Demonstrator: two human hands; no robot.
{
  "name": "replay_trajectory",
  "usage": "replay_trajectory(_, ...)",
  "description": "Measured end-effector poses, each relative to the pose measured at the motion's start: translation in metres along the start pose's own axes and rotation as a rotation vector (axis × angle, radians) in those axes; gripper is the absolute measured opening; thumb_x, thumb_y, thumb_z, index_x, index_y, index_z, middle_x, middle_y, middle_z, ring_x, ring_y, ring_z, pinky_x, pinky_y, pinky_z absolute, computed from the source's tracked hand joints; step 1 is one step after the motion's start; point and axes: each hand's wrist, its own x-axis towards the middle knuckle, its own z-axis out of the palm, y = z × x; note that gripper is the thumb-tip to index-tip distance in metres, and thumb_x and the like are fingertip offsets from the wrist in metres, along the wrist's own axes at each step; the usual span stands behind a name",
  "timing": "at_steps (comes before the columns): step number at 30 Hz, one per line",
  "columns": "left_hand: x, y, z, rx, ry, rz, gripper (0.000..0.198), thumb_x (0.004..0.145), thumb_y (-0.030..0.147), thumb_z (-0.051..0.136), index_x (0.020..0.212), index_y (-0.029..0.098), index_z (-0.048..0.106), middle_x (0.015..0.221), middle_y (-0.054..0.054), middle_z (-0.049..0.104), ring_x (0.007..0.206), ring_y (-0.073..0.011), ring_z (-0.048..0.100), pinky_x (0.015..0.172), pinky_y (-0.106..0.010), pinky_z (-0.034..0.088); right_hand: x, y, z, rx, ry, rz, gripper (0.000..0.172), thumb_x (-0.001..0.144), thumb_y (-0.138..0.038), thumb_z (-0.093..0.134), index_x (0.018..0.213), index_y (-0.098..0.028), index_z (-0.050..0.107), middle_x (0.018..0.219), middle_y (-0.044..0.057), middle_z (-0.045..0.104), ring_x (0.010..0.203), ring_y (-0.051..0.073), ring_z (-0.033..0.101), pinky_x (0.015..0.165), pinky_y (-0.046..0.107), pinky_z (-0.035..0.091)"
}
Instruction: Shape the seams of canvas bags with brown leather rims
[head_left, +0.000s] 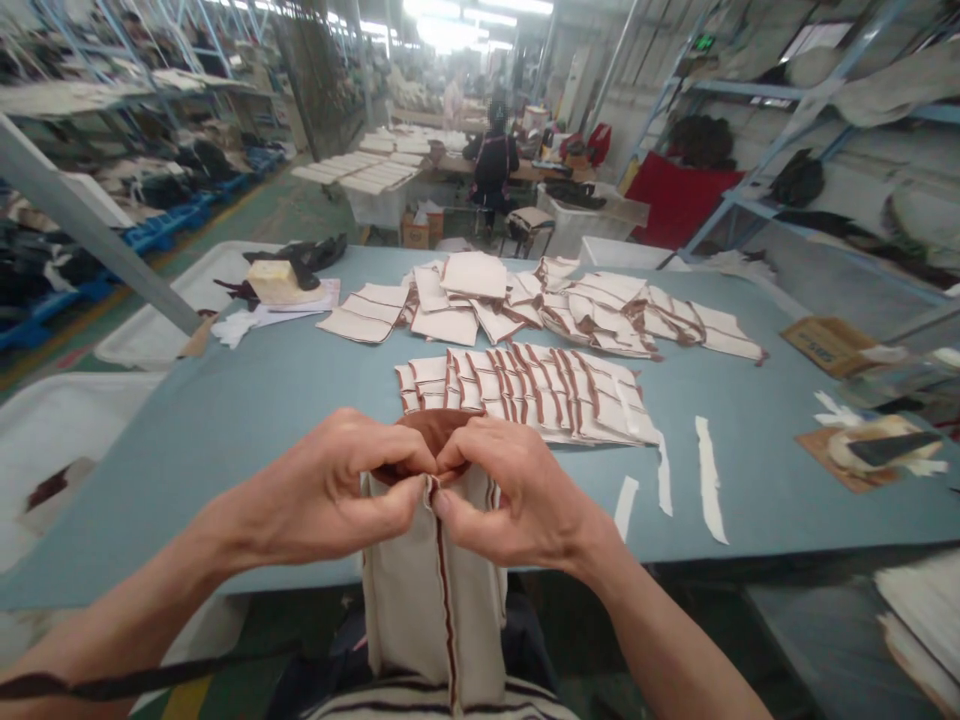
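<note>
A cream fabric pouch (405,590) with a brown seam down its front hangs upright before me at the table's near edge. Its open top shows a brown lining. My left hand (356,480) pinches the rim just left of the seam. Thumb and fingers of my right hand (506,490) pinch the same rim just right of it, the two hands almost touching. Right behind them lies a row of overlapping cream pieces with brown edges (525,390). Farther back is a loose heap of similar pieces (472,280).
The blue-green table (300,390) carries white strips (709,480), a yellowish block (274,282) at the back left and a cardboard box (829,345) at the right. White bins (127,335) stand along the left. A person (491,160) is at a far table.
</note>
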Motion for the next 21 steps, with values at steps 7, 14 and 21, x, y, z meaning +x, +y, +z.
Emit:
replay_trajectory(7,0.006,0.005,-0.003,-0.124,-0.025,-0.068,0.026,0.096,0.014,0.053,0.076,0.017,0.07,0.063,0.008,0.061,0.055,-0.0064,0.051,0.054,-0.016,0.037,0.002,-0.005,0.004,-0.038,0.119,0.001,0.007,0.083,-0.018,0.064,0.077,-0.022,0.064,0.073,0.0,0.074,0.065,0.016,0.064,0.066,0.028,0.046)
replay_trajectory(14,0.005,0.0,-0.013,-0.286,-0.171,-0.105,0.022,0.103,0.03,0.062,0.089,0.019,0.076,0.076,0.004,0.072,0.068,-0.0116,0.062,0.063,-0.018,0.045,0.002,-0.012,0.001,-0.031,0.069,0.118,0.018,0.083,-0.023,0.067,0.068,-0.021,0.056,0.062,-0.003,0.061,0.059,0.013,0.054,0.06,0.027,0.035)
replay_trajectory(21,0.005,-0.014,-0.006,-0.338,-0.196,-0.153,0.027,0.104,0.033,0.066,0.083,0.017,0.075,0.068,0.003,0.068,0.06,-0.0106,0.056,0.056,-0.018,0.039,0.004,0.006,-0.015,0.198,-0.207,0.126,0.023,0.101,-0.027,0.066,0.08,-0.019,0.069,0.068,-0.005,0.064,0.058,0.009,0.051,0.058,0.023,0.034)
